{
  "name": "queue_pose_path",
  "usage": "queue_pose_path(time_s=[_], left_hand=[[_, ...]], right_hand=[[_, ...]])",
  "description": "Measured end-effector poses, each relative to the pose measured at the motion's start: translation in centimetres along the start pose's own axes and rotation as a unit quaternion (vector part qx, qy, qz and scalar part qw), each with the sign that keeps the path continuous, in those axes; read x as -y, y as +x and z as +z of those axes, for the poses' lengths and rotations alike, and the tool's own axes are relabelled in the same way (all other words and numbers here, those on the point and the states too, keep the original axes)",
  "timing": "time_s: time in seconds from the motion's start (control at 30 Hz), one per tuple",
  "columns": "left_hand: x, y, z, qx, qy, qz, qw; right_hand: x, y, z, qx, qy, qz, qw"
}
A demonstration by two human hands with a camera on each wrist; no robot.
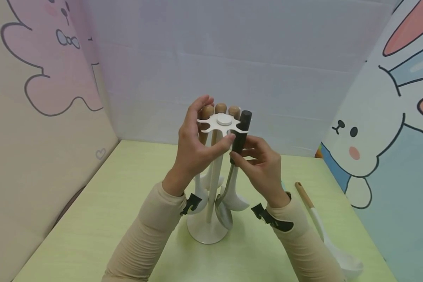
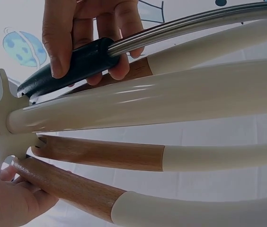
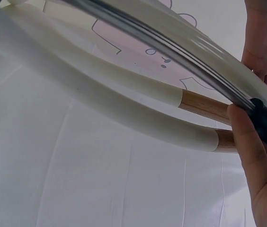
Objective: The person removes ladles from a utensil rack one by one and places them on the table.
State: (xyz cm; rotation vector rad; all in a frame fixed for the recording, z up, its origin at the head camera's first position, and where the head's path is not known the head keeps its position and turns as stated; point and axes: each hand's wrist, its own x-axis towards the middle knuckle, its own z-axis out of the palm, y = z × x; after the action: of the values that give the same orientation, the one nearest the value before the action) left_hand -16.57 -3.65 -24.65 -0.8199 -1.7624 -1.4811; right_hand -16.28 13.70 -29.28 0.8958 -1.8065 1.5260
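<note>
A white utensil rack stands upright, its hooked top disc level with both hands. My left hand grips around that disc, fingers behind the wooden handles on the left and thumb reaching across the front to the black handle. With thumb and fingers my right hand holds the black handle of a metal spoon at the disc's right edge. The spoon's steel shaft runs down to its bowl, which hangs close over the rack's round base. Several white utensils with wooden handles hang around the pole.
A white ladle with a wooden handle lies on the pale green table, beside my right forearm. Printed cartoon walls stand left and right, and a pale curtain hangs behind the table.
</note>
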Motion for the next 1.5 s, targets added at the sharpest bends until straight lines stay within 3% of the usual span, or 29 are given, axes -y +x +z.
queue_pose_path(time_s=[0.63,1.03,1.5], left_hand=[[0.1,0.1,0.2,0.001,0.008,0.011,0.9999],[0.3,-0.1,0.2,-0.002,0.005,0.015,0.9999],[0.3,0.0,-0.1,-0.001,0.013,0.009,0.9999]], right_hand=[[0.0,-0.1,-0.7,-0.014,-0.021,-0.008,0.9997],[0.0,0.0,-1.8,-0.016,-0.009,0.009,0.9998],[0.2,-0.4,-1.6,-0.009,0.013,0.029,0.9995]])
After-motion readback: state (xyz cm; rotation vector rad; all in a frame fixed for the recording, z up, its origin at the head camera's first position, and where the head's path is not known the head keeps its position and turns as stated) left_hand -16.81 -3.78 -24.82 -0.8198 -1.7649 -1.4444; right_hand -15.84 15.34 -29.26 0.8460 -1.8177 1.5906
